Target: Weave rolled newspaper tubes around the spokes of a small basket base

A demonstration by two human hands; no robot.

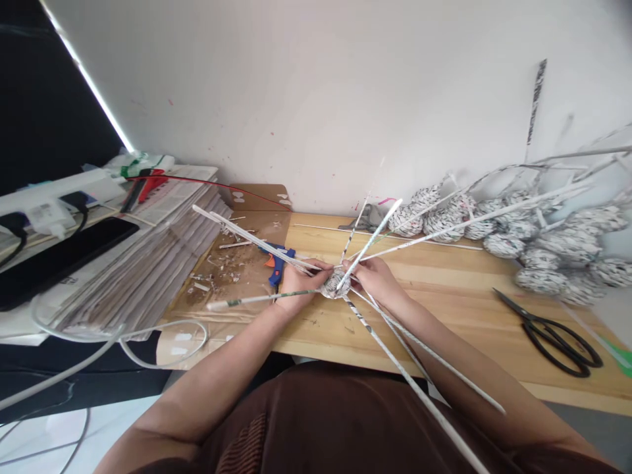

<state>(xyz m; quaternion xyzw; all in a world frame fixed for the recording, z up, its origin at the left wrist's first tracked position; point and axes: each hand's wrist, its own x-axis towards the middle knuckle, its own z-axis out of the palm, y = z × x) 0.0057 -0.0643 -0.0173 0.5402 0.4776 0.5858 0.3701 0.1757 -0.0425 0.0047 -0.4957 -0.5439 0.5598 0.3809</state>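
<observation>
A small woven ball of rolled newspaper [336, 284] is between my hands, over the front of the wooden table. Long paper tubes [415, 382] fan out from it in several directions. My left hand [299, 288] is closed on the ball's left side, with its thumb and fingers near the top edge. From the right, my right hand [376, 280] pinches by the ball where a paper tube leaves it. Its fingertips are partly hidden by the tubes. Just beyond my left hand lies a blue glue gun [279, 264].
Black scissors [555, 336] lie on the table [444, 296] at right. Several finished woven paper pieces [567, 240] line the wall. At left stand stacked newspapers [162, 243], a black phone [69, 260], a power strip [64, 201] and a loose white cable [162, 362]. Paper scraps litter the cardboard [257, 197].
</observation>
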